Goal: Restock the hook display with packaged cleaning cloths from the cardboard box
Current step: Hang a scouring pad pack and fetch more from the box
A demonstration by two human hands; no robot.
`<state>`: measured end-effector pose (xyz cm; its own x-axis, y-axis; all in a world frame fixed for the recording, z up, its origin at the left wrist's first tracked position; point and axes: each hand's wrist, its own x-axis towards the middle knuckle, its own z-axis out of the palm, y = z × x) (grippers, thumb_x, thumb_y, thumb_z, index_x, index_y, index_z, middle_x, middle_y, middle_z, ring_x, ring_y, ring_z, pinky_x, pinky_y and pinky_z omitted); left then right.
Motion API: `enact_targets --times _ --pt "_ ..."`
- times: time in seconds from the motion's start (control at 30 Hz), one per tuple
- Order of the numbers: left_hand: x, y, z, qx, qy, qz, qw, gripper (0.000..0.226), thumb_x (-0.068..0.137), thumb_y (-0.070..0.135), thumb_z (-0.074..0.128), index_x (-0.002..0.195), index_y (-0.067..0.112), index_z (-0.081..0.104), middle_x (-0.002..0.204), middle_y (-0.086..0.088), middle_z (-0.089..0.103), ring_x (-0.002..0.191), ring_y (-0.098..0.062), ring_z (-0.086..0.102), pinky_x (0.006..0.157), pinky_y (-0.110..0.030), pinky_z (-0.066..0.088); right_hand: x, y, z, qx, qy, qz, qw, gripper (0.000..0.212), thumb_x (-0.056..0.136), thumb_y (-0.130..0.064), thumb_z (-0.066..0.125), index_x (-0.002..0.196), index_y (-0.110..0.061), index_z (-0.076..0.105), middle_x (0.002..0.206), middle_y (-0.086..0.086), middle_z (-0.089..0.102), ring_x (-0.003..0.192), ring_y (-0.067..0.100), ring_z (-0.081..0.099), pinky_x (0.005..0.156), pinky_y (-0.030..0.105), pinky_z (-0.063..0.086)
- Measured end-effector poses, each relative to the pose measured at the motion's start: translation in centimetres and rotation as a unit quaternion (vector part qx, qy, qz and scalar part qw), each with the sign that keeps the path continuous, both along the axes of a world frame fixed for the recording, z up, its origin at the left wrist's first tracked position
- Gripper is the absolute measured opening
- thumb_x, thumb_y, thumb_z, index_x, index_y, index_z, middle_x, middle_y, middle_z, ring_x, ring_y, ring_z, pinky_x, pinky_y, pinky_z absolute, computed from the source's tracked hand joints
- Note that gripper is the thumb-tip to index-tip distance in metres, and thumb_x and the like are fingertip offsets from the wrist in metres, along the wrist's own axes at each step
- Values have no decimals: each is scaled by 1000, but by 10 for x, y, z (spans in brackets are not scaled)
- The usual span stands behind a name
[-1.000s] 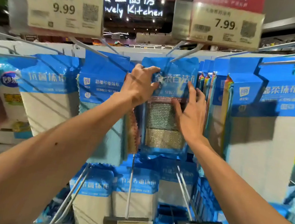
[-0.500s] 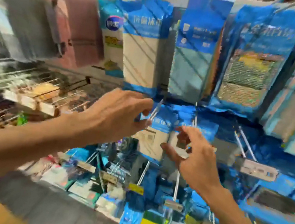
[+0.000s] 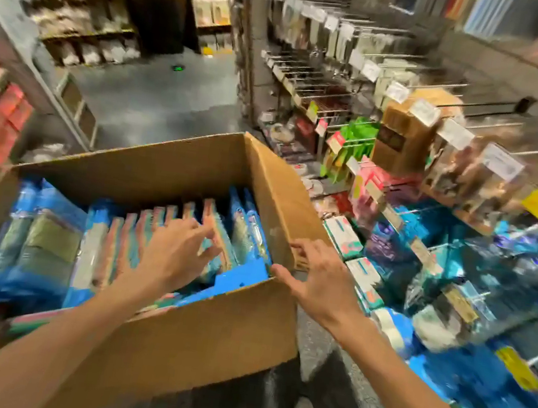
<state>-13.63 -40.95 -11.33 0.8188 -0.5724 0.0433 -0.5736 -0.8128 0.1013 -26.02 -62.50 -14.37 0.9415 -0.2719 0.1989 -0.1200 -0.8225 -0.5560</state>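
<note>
L hand [image 3: 174, 256] hovers, fingers spread wide, over cloth packs [image 3: 43, 251] standing in rows inside the cardboard box [image 3: 209, 326]. R hand [image 3: 317, 280] at the box's front right corner, fingers wide too, holding nothing (rim contact unclear). Hook display [image 3: 426, 257] sits beside the box's right wall.

The cardboard box [image 3: 175, 322] is brown card, dull and a little rough. The packs of cleaning cloths [image 3: 37, 240] inside it are wrapped in shiny blue plastic that catches the light. Clear parts of the wrap show a grey-green scrubby cloth. The hooks [image 3: 482, 104] on the display are thin bare metal rods, smooth and shiny. The floor [image 3: 157, 101] is grey, hard and dull. The brown pack [image 3: 409, 126] hanging there looks like dull paper.
</note>
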Motion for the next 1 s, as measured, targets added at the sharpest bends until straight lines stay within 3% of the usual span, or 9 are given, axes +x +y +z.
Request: enact_targets --times 0.1,0.17,0.3,0.53,0.7,0.8,0.9,1.0 --pt "30 45 -33 35 25 105 994 26 93 41 63 107 19 70 118 -11 68 124 -35 53 104 -48 30 62 34 -12 -31 44 75 996 66 81 -67 45 118 -16 63 107 6 63 102 29 60 84 45 52" --pt "52 71 -61 53 32 128 990 25 88 42 67 98 19 69 119 -18 67 128 -38 51 111 -51 22 104 53 -25 -49 82 117 988 58 87 -61 53 122 -14 60 113 9 62 109 30 57 89 43 49" --pt "89 96 -103 40 127 200 971 32 97 43 53 117 18 59 116 -10 65 112 -30 59 92 -42 42 187 77 -62 -92 180 168 965 51 93 -52 57 128 -15 52 122 10 56 118 30 52 96 41 45" --pt "159 102 -160 24 249 286 925 35 100 33 51 128 12 55 123 -14 62 114 -32 59 94 -42 50 293 92 -129 -83 334 171 923 58 94 -49 58 133 -8 45 129 17 54 117 34 54 93 41 45" --pt "228 93 -188 -25 266 348 899 36 99 33 49 128 13 56 114 -10 67 104 -30 64 83 -43 56 366 104 -160 -16 356 145 923 65 93 -44 62 135 -1 39 132 21 48 122 40 50 95 42 43" --pt "264 81 -201 -77 240 339 906 40 101 30 47 136 11 52 117 -14 66 107 -32 62 80 -38 51 398 110 -172 26 346 87 934 65 92 -44 61 135 -2 37 132 22 48 123 41 49 96 43 43" --pt "292 66 -213 -95 227 332 911 36 102 29 46 130 8 57 125 -17 61 118 -35 56 87 -40 48 418 108 -181 34 328 17 944 69 92 -46 62 138 -1 37 133 23 51 123 42 50 94 44 45" --pt "310 54 -225 -80 244 373 892 46 102 40 45 136 9 53 136 -17 54 124 -35 52 94 -41 47 430 102 -195 24 361 -1 932 67 92 -54 58 132 -2 46 135 21 50 117 40 56 87 41 47"
